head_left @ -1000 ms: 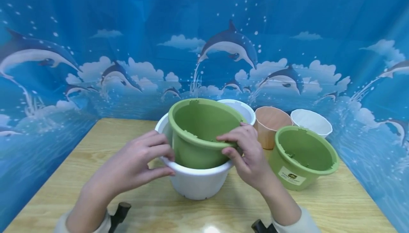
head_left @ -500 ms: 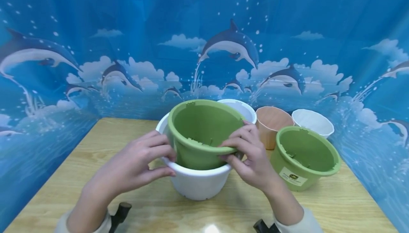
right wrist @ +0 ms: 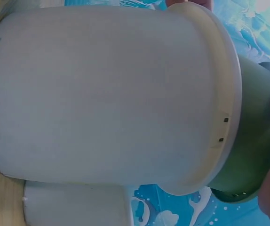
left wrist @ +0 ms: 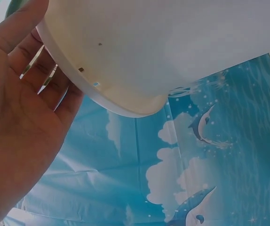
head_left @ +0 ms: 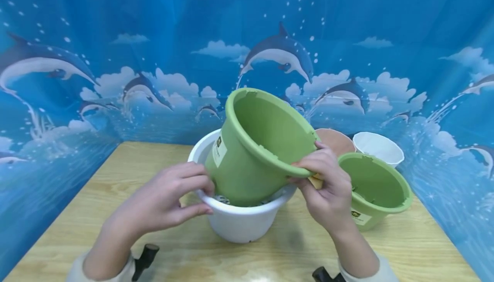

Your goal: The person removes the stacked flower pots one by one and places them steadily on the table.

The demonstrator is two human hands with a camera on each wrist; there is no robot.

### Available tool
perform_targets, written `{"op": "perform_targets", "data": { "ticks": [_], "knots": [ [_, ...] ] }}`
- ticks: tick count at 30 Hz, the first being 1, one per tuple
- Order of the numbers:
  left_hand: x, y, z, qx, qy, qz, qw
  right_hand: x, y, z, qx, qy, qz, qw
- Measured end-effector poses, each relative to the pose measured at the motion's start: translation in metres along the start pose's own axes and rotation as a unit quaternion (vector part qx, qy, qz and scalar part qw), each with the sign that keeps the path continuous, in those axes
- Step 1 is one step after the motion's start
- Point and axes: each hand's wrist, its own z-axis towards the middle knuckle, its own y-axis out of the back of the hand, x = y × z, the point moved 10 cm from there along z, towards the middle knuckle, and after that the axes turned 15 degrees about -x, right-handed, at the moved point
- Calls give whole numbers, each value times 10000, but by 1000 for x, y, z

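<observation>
A green plastic flower pot (head_left: 247,170) with a small label is tilted, its lower part inside a white pot (head_left: 243,226). My right hand (head_left: 326,183) grips the green pot's rim at the right, thumb outside and fingers over the edge. On the left, my left hand (head_left: 170,198) pinches the white pot's rim between thumb and fingers. From the left wrist, the hand (left wrist: 27,113) shows fingers behind that rim. The right wrist view shows the green pot (right wrist: 250,122) sticking out of the white pot's mouth (right wrist: 236,94). Dark-and-white speckles show inside the white pot.
A second green pot (head_left: 372,183) stands at the right on the wooden table (head_left: 185,247). Behind it are a peach pot (head_left: 336,141) and a white faceted pot (head_left: 378,148). A blue dolphin-print curtain (head_left: 173,24) hangs behind the table.
My right hand has lifted and tilted the green pot up and to the right, partly out of the white pot; its label now shows. My left hand stays on the white rim.
</observation>
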Motion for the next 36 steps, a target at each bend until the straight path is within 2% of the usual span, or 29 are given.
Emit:
{"op": "perform_targets", "data": {
  "ticks": [4,8,11,15,22,29,36],
  "knots": [
    [1,-1,0,27,57,22,10000,4,9,6,-395,-9,147,9991],
    [-1,0,-1,-36,-17,58,10000,7,20,12,-962,74,392,9946],
    [-5,2,0,-139,-193,26,9997,8,30,16,-1402,37,698,9877],
    [-10,2,1,-230,-382,5,9990,6,43,20,-1817,-213,1006,9780],
    [-11,0,1,-118,-270,91,9995,3,62,24,-2409,-239,1360,9607],
    [-14,-2,0,-54,-269,129,9995,1,73,27,-2651,-308,1355,9542],
    [-13,-7,-2,207,-119,214,9995,2,86,30,-3070,-383,989,9458]
  ]
}}
